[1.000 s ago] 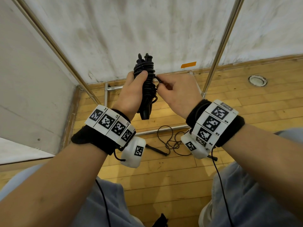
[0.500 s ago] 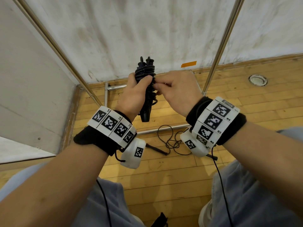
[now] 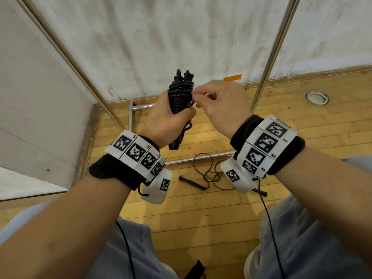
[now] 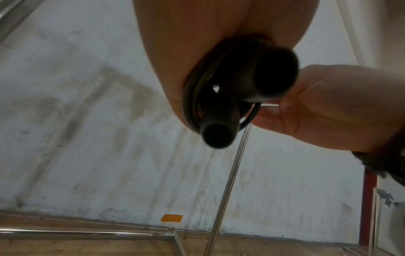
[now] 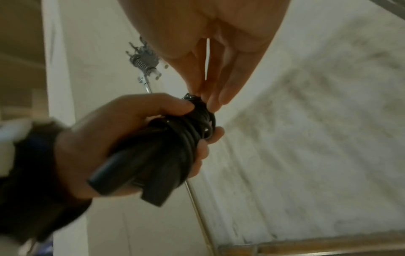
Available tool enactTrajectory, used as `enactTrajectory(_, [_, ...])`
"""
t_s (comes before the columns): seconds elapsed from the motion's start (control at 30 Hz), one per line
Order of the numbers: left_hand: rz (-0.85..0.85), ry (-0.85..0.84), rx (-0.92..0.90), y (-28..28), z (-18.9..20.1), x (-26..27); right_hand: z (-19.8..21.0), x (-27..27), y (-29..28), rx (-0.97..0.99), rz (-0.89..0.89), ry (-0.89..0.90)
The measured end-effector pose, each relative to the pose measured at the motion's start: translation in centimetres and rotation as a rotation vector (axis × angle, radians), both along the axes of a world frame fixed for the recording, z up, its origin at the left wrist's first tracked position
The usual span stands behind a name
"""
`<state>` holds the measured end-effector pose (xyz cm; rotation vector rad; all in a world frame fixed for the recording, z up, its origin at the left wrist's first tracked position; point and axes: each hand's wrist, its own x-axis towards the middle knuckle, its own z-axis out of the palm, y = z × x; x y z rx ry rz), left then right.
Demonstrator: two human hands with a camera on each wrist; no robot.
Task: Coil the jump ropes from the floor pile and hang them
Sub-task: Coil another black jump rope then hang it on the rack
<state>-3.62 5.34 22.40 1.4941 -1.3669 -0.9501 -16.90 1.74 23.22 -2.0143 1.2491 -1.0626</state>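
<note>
Gripping the coiled black jump rope [image 3: 181, 93] upright by its handles, the left hand [image 3: 165, 119] has fingers and thumb curled round it in front of the wall. The right hand [image 3: 221, 103] pinches the cord's wraps at the bundle's side. Another rope [image 3: 207, 174] lies loose on the wooden floor [image 3: 201, 218] below.

I'm seeing even, soft daylight in the head view, with wide-angle bending of the metal poles [image 3: 275, 51] toward the edges. Both wrist views are looking dimmer and blurred; the rope handles [image 4: 274, 76] are showing dark, out of focus.
</note>
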Motion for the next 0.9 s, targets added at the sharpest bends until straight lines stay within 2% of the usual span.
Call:
enactTrajectory(0.13, [-0.004, -0.124, 0.002, -0.1, -0.3, 0.2, 0.1, -0.4, -0.1, -0.18, 0.082, 0.322])
enactTrajectory(0.3, [0.0, -0.203, 0.005, -0.2, -0.6, 0.7, 0.1, -0.4, -0.3, -0.265, 0.119, 0.479])
enactTrajectory(0.53, [-0.094, -0.145, 0.003, 0.1, 0.3, 0.9, -0.1, -0.2, -0.6, -0.273, 0.138, 0.411])
enactTrajectory(0.7, [-0.077, -0.053, 0.075, 0.2, 0.8, 1.5, 0.4, -0.6, -0.5, -0.331, 0.185, 0.324])
enactTrajectory(0.9, [-0.122, 0.009, 0.095, 0.1, 0.9, 2.1, 0.1, -0.9, -0.6, -0.32, 0.253, 0.36])
